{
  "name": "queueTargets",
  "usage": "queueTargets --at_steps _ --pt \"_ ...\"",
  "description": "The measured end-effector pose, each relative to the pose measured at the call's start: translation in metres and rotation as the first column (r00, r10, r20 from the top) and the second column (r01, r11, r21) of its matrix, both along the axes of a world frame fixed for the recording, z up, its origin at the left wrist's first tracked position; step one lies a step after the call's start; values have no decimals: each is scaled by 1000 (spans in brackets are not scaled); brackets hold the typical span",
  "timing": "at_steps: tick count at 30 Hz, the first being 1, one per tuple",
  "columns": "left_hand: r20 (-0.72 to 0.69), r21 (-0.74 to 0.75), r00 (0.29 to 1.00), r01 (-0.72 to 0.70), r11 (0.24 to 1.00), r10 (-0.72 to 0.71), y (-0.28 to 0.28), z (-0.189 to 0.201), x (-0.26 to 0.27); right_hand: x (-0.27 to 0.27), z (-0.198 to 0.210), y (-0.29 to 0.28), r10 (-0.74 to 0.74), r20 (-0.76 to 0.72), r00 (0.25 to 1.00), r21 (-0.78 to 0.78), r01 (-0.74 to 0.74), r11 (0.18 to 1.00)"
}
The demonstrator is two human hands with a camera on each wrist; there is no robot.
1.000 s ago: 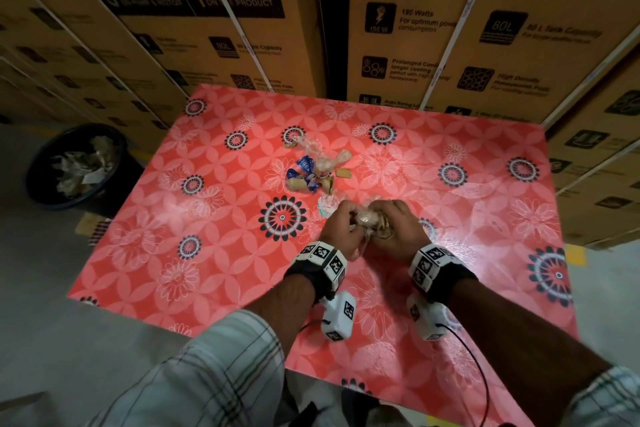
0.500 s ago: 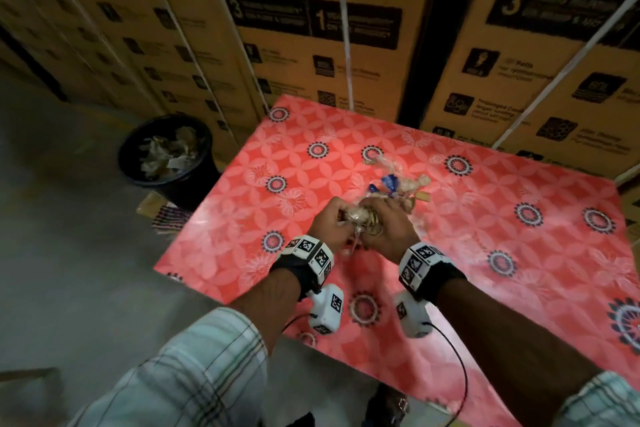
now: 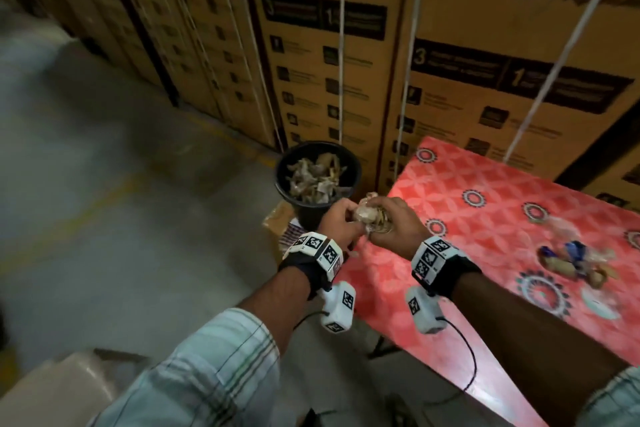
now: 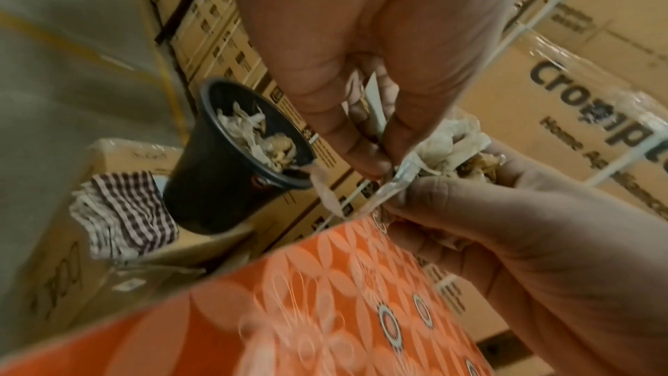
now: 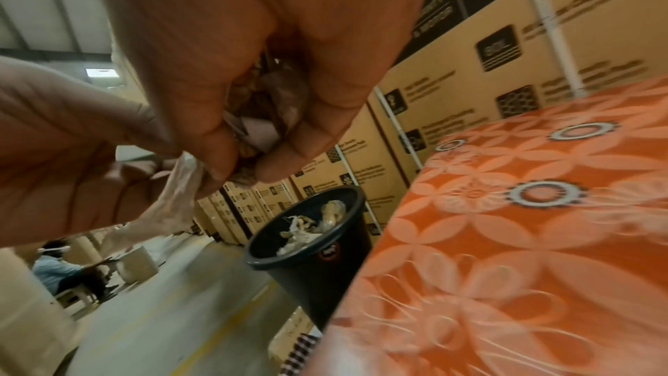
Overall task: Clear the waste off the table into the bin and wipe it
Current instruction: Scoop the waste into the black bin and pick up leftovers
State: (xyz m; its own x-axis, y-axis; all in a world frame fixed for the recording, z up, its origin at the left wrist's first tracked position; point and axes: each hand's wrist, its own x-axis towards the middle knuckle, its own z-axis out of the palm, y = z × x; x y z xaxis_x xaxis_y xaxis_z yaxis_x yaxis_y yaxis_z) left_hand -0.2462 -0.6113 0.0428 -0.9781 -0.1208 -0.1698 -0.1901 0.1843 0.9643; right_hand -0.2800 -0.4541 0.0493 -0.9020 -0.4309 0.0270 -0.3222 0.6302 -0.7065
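Observation:
Both hands hold one bundle of crumpled waste [image 3: 370,215] at the table's left edge, close to the bin. My left hand [image 3: 341,218] pinches its left side with curled fingers. My right hand [image 3: 394,222] grips it from the right, fingers curled round wrappers and scraps [image 5: 267,107]. A clear plastic strip [image 4: 390,196] hangs from the bundle. The black bin [image 3: 318,177] stands on the floor just beyond the hands, holding crumpled paper [image 4: 260,136]. More waste [image 3: 575,260], with a blue wrapper, lies on the red flowered table [image 3: 485,236] to the right.
Stacked cardboard boxes [image 3: 346,62] form a wall behind bin and table. A checked cloth [image 4: 123,210] lies on a low carton [image 3: 277,222] beside the bin. Grey floor [image 3: 121,201] spreads to the left. A person [image 5: 61,268] sits far off in the right wrist view.
Both hands have carried the bundle from the middle of the table leftward to its edge by the bin. My view has swung left with them.

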Motion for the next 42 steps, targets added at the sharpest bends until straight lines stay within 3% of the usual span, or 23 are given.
queueTargets --at_steps 3,11,18,22,26,30,32,36,39,42 --pt "27 15 998 -50 999 49 -43 9 -14 -20 4 -45 31 1 1000 -33 -31 999" --pt "96 -149 995 5 989 10 -120 -5 -93 -96 -10 -116 30 78 997 8 -31 999" --pt "218 -298 976 88 950 -22 -151 -40 -175 -175 -53 -163 -27 182 983 200 -11 980" --pt "257 -310 964 151 939 -70 -158 -70 -200 -197 -83 -180 -25 248 968 439 -89 894" --pt "274 -392 960 161 906 -52 -165 -86 -211 -198 -100 -183 17 340 940 513 -201 834" --pt "409 -521 913 252 816 -21 -174 -97 -216 -201 -102 -183 -24 259 966 464 -103 880" --pt "397 -587 917 231 776 27 -173 -95 -218 -203 -102 -181 -77 208 975 480 -33 876" --pt "305 -538 952 172 825 1 -163 -85 -216 -201 -105 -180 -76 128 989 547 -7 837" --pt "266 -559 962 204 804 -60 -155 -90 -213 -198 -107 -183 -144 60 988 554 87 828" --pt "299 -599 949 268 755 -101 -150 -91 -208 -203 -112 -185 -113 123 986 555 26 831"
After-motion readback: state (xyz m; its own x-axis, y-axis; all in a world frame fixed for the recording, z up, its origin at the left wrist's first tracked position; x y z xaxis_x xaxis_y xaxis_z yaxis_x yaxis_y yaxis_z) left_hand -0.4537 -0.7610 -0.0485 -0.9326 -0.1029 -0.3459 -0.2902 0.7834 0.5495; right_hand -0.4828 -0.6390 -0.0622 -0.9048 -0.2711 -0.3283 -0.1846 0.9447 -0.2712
